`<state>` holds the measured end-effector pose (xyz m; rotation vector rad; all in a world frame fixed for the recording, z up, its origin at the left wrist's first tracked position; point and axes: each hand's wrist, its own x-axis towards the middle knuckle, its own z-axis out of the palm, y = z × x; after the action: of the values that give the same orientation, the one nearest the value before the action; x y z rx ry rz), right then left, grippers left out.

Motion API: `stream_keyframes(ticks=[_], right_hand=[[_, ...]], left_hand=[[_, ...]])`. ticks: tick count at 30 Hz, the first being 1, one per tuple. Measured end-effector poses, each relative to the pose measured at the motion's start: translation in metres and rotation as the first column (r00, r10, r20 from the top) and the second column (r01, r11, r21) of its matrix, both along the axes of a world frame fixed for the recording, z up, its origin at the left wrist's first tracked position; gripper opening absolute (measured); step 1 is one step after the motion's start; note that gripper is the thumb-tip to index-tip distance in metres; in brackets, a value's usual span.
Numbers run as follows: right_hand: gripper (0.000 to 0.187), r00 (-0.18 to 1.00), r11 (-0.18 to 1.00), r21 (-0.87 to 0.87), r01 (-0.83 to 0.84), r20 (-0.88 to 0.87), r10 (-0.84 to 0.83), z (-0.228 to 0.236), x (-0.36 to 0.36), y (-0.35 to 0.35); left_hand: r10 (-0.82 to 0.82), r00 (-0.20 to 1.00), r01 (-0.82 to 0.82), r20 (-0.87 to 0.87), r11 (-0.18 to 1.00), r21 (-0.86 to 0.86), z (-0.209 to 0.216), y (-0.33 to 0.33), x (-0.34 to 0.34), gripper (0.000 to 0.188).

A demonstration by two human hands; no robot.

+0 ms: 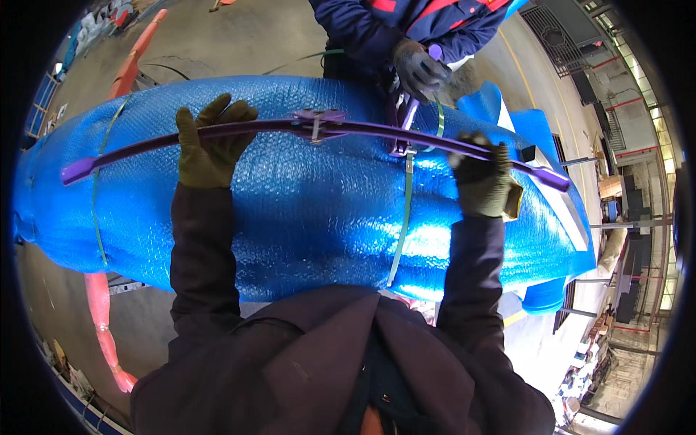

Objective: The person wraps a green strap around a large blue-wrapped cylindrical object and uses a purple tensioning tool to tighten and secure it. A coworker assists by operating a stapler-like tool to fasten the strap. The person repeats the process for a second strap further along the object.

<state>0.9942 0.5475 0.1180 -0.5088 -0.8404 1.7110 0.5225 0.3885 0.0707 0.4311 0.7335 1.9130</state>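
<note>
A purple strapping crimper (319,125) with two long handles spread wide lies across the far upper side of a long bundle wrapped in blue bubble sheet (312,196). My left hand (210,148), in an olive work glove, is loosely around the left handle, its thumb and fingers partly spread. Around the right handle my right hand (482,174), also gloved, is closed and slightly blurred. A green strap (408,210) runs over the bundle left of my right hand, with a metal buckle-like piece near its top. Beside it stands a second purple strapping tool (402,119).
Across the bundle, a co-worker's dark-gloved hand (420,70) is at the second tool. Another green strap (96,210) circles the bundle's left part. Orange-red wrapped supports (101,319) stick out on the left. Loose blue sheet (533,134) hangs at the right end.
</note>
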Motion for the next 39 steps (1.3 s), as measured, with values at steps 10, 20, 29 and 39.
stream_keyframes(ticks=[10, 20, 29, 39], right_hand=[[0.055, 0.944, 0.952, -0.099, 0.289, 0.192, -0.267, 0.049, 0.159, 0.013], [0.053, 0.943, 0.872, -0.357, 0.334, 0.129, -0.308, -0.022, 0.221, 0.050], [0.051, 0.967, 0.877, -0.407, 0.254, 0.130, -0.219, -0.060, 0.228, 0.089], [0.051, 0.992, 0.885, -0.465, -0.025, 0.100, 0.081, -0.071, 0.243, 0.107]], left_hand=[[-0.247, 0.969, 0.247, 0.010, 0.966, -0.073, 0.048, 0.044, 0.152, 0.086], [-0.231, 0.971, 0.240, 0.066, 0.933, -0.267, 0.027, 0.091, 0.211, 0.082], [-0.176, 0.983, 0.181, 0.047, 0.926, -0.332, 0.011, 0.096, 0.210, 0.077], [-0.138, 0.985, 0.165, 0.101, 0.921, -0.352, -0.006, 0.105, 0.214, 0.074]])
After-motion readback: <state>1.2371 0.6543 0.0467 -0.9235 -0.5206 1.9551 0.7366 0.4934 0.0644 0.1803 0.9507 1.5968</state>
